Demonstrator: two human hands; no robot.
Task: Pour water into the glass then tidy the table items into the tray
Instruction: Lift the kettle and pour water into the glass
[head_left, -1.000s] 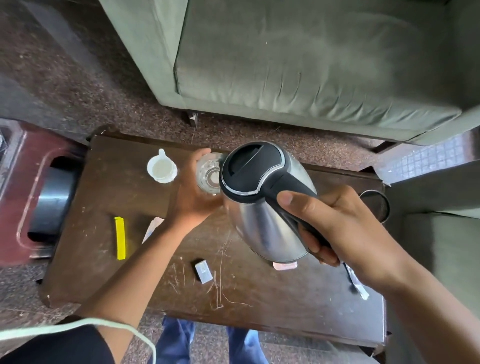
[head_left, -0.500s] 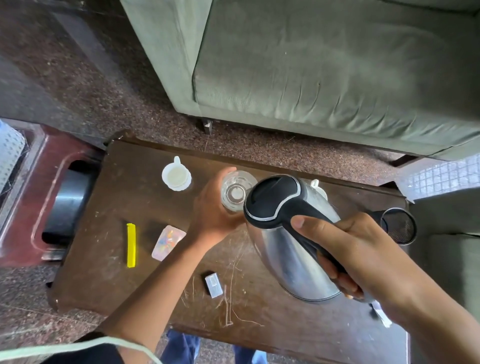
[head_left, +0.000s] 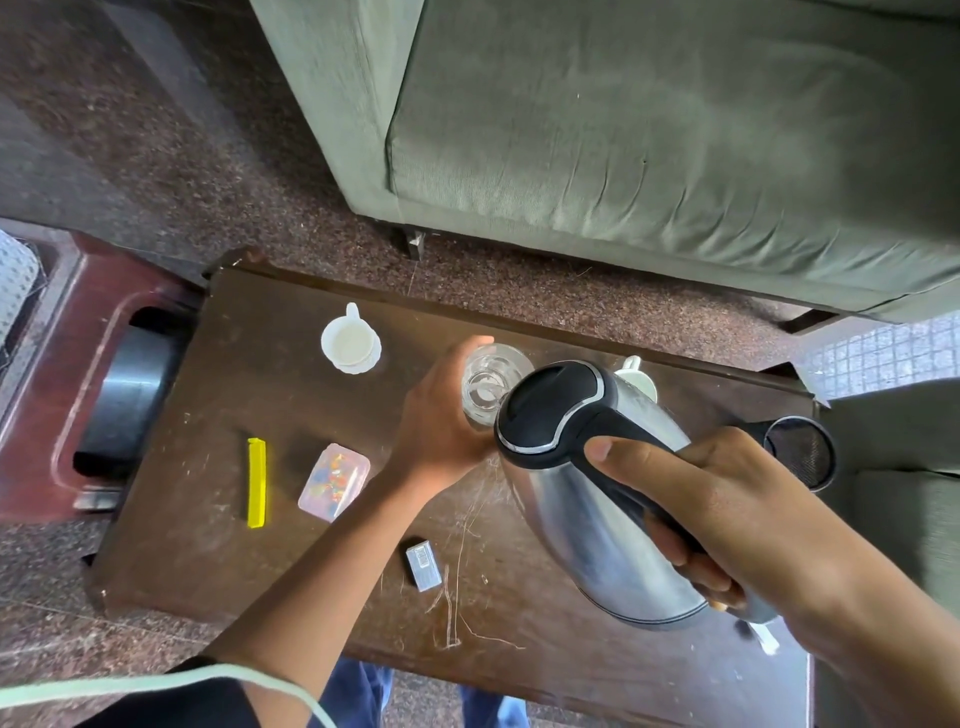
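The right hand grips the black handle of the steel electric kettle, tilted with its spout just over the clear drinking glass. The left hand wraps the glass, which stands on the scratched dark wooden table before a green sofa.

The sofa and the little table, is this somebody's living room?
Probably yes, a living room at home. A green sofa stands behind a low, scratched wooden table, which holds white cups and a glass, and a hand holds a steel kettle.
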